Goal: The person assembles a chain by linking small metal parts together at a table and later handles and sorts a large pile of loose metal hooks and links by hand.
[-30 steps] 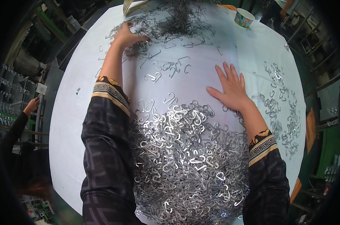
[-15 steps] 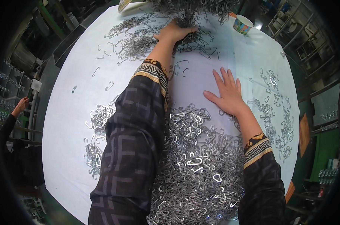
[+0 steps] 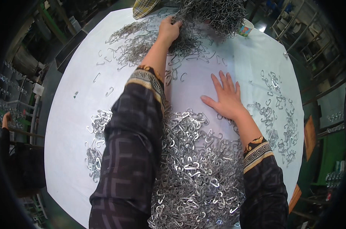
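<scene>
My left hand (image 3: 170, 30) is stretched to the far side of the table, its fingers curled round thin wire hooks at the edge of a big dark tangle of wire hooks (image 3: 218, 17). The fingertips are partly hidden in the wire. Below that hand, a flat spread of loose wire hooks (image 3: 136, 51) covers the cloth. My right hand (image 3: 228, 99) rests open, palm down and fingers spread, holding nothing. Between my forearms lies a thick heap of shiny bent metal hooks (image 3: 197, 171), its far edge just short of my right hand.
A white sheet (image 3: 71, 133) covers the table. Smaller groups of metal hooks lie left (image 3: 93, 162) and right (image 3: 289, 129). A colourful paper cup (image 3: 245, 28) and a checked cloth (image 3: 144, 8) stand at the far edge. Another person's hand (image 3: 6, 120) shows at far left.
My left hand has gone from spread fingers over the wire to closed fingers, a little farther away and left. More of the dark tangle shows, nearer the cup. My right hand stays flat.
</scene>
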The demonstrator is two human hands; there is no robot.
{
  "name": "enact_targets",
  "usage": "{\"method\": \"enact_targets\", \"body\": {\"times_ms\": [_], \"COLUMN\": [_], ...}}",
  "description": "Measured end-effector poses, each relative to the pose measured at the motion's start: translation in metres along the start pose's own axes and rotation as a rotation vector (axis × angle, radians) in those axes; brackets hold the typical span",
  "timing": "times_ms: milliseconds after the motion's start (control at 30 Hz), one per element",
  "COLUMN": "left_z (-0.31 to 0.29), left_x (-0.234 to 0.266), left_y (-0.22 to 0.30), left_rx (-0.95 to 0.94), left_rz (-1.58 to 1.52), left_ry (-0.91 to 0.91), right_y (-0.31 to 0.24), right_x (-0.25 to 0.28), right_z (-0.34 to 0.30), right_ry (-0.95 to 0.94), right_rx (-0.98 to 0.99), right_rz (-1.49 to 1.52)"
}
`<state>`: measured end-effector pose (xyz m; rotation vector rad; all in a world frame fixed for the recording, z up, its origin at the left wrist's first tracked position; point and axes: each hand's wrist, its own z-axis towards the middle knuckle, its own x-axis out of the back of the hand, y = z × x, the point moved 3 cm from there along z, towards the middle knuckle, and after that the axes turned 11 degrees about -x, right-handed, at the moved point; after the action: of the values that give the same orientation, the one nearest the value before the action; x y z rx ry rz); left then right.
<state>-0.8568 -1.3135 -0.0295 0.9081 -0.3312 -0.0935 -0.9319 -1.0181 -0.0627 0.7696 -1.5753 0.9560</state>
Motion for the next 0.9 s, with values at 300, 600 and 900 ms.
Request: {"method": "enact_targets", "body": {"times_ms": [300,600,900], "left_z": [-0.004,0.015,0.021], "left_x": [0.019,0.040,0.058], "left_y": [0.011,0.015,0.029], "left_rx": [-0.022,-0.076,-0.118], "left_rz": [0.012,0.211,-0.228], "left_ry": [-0.028,-0.167,-0.180], "right_y": [0.004,0.003,0.003], "right_x": [0.001,0.003,0.002], "right_z": [0.000,0.001,0.000], "right_ry": [-0.010,-0.024,-0.023], "right_rx": [-0.012,-0.025,-0.024], "right_rz": [0.018,0.016,0.026]}}
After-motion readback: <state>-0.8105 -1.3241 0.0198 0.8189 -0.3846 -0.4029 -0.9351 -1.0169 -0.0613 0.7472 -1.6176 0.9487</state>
